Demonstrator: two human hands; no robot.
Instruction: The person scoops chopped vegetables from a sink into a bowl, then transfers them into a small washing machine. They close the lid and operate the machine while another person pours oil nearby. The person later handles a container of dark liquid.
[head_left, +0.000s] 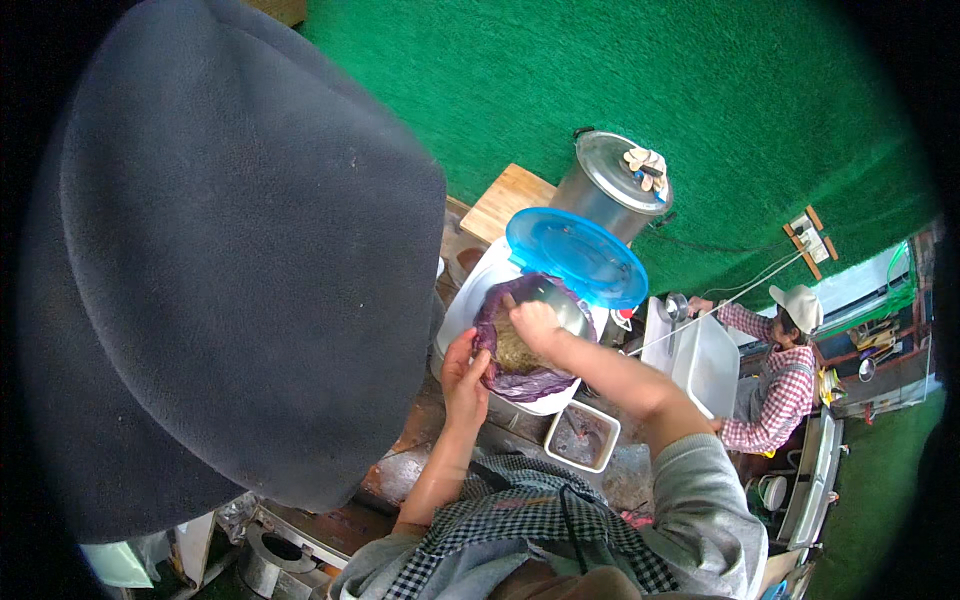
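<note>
In front of me is a round container lined with a purple plastic bag (517, 386), its inside partly filled with a brownish, grainy or shredded substance (514, 349). My left hand (466, 375) grips the bag's near left edge between thumb and fingers. Over the contents is my right hand (534, 324), its fingers curled; whether it holds anything is hidden. A metal bowl or shiny metal surface (566, 307) shows inside the bag beside this hand. Behind the container stands a translucent blue lid (577, 255), tilted up. White plastic (469, 289) surrounds the container.
A large lidded steel pot (600, 180) with gloves (646, 169) on top stands behind, beside a wooden board (510, 199). A white square tub (582, 436) sits nearer me. At right, a person in a checked shirt (784, 386) holds a white bin (709, 360). Dark fabric blocks the left.
</note>
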